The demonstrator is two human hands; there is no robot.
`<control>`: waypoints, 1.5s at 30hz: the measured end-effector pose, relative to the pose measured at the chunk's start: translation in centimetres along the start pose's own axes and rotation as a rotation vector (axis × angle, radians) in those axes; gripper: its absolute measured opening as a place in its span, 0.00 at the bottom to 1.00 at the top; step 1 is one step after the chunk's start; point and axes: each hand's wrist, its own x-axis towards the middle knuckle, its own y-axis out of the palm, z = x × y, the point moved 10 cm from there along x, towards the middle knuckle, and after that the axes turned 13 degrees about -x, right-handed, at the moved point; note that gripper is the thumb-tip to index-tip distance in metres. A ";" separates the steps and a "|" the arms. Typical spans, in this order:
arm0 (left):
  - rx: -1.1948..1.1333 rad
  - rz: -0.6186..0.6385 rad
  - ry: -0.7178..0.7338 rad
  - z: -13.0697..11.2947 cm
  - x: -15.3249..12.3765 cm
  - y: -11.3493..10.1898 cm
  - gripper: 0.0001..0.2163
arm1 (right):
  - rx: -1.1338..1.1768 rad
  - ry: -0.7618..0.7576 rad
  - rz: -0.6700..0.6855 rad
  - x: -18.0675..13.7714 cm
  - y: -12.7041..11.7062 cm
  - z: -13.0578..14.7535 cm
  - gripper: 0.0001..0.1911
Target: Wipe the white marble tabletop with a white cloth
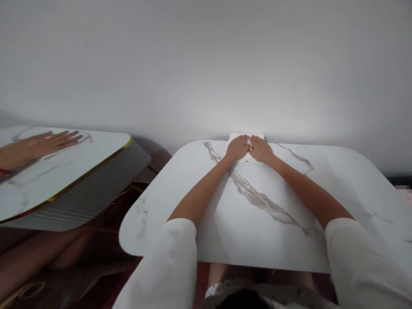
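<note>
Both my arms reach across a white marble table [289, 240] to its far edge by the wall. My left hand [237, 148] and my right hand [260, 149] lie side by side, fingers flat and touching each other, pressed down on a small folded white cloth [246, 158]. The cloth sits at the far edge of the table and is mostly covered by my hands. My white sleeves show at the bottom of the view.
A second marble table [64, 171] with a gold rim stands to the left, tilted in view. Another person's hand [48, 141] with dark nails lies flat on it. A plain white wall [206, 64] runs right behind both tables.
</note>
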 end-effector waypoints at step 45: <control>-0.088 0.092 0.108 -16.1 -12.6 1.3 0.24 | -0.050 0.027 0.017 -19.6 -5.9 0.4 0.30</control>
